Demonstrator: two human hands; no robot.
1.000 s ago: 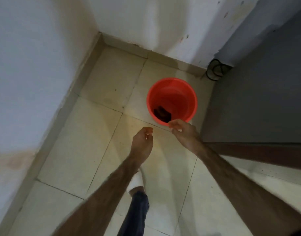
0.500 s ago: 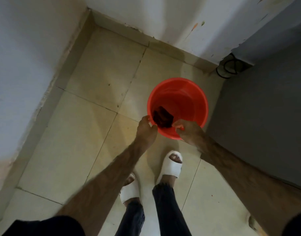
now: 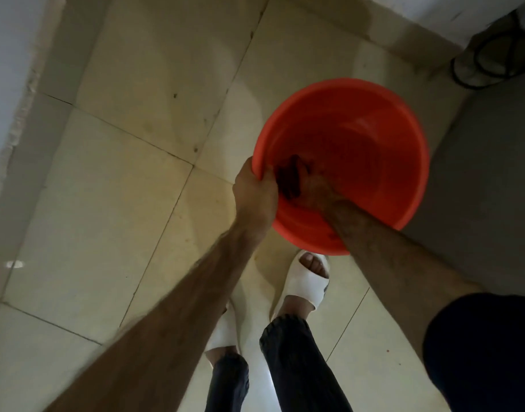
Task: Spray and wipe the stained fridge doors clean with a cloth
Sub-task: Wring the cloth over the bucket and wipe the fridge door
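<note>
A red plastic bucket (image 3: 374, 150) stands on the tiled floor beside the grey fridge side (image 3: 487, 203). A dark cloth (image 3: 289, 179) lies inside the bucket against its near-left wall. My left hand (image 3: 255, 197) grips the bucket's near-left rim, thumb outside and fingers curled over the edge. My right hand (image 3: 317, 188) reaches down inside the bucket and lies against the cloth; it is blurred, and its fingers are partly hidden behind the cloth, so its hold cannot be made out.
Cream floor tiles (image 3: 136, 173) fill the left and bottom. A white wall (image 3: 5, 69) runs along the left. A coiled black cable (image 3: 487, 60) sits at the top right corner. My feet in white slippers (image 3: 306, 281) stand just below the bucket.
I have bent closer to the bucket. My left hand moved onto the bucket's rim and took hold of it. My right hand went from the rim down inside to the cloth.
</note>
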